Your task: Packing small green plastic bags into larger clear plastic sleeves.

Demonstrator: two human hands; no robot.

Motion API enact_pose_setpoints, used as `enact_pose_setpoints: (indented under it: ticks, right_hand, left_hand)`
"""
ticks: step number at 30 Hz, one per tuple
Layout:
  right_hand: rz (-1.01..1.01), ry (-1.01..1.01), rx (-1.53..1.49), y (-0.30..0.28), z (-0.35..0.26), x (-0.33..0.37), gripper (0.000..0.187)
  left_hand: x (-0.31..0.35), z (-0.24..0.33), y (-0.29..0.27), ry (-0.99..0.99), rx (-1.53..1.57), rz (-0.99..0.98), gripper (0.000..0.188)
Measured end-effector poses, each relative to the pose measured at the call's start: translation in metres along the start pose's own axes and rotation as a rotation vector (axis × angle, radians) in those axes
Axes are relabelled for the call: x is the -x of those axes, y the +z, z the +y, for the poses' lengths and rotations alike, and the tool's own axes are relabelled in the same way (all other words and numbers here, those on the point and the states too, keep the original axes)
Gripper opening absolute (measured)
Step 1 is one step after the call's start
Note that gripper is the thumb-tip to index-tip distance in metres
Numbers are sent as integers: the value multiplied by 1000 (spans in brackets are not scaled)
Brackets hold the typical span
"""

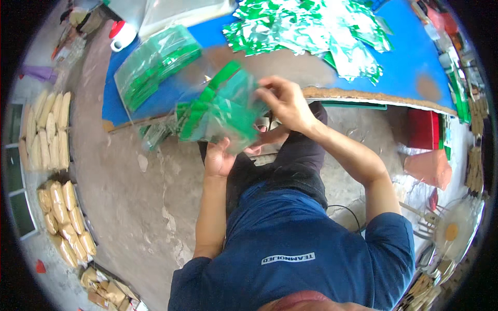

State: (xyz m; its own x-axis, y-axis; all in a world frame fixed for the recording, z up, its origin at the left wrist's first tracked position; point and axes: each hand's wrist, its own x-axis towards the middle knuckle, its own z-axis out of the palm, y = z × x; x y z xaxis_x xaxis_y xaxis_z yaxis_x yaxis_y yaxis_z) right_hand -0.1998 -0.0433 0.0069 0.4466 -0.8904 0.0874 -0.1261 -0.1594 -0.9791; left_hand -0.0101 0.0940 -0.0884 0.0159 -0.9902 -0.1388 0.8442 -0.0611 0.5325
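Observation:
Over my lap, just off the table's front edge, my left hand (220, 158) is closed on the lower end of a bunch of clear plastic bags with green bands (218, 106). The bags fan out up and to the left, partly smeared by motion. My right hand (288, 106) has its fingers curled in a pinch at the right edge of the same bags. Left of them, a neat stack of similar clear and green bags (158, 65) lies on the table. A loose heap of green and white printed packets (311, 28) covers its far middle.
The blue table (399, 78) has a worn brown front edge. A white bottle with a red cap (123, 36) stands at its far left. Tan packed bags (65, 217) line the left floor. A red box (423, 128) and a standing fan (452, 231) are at right.

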Motion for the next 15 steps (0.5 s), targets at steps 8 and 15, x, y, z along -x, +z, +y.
enact_pose_setpoints:
  ticks: [8,15]
  right_hand:
    - [549,-457,705,-111,43,-86,49]
    - [154,-281,1199,-74,66,-26,88]
  left_hand:
    - [-19,-21,12,-56,-16,-60,60]
    - [-1,-15,8,-76,328,-138,70]
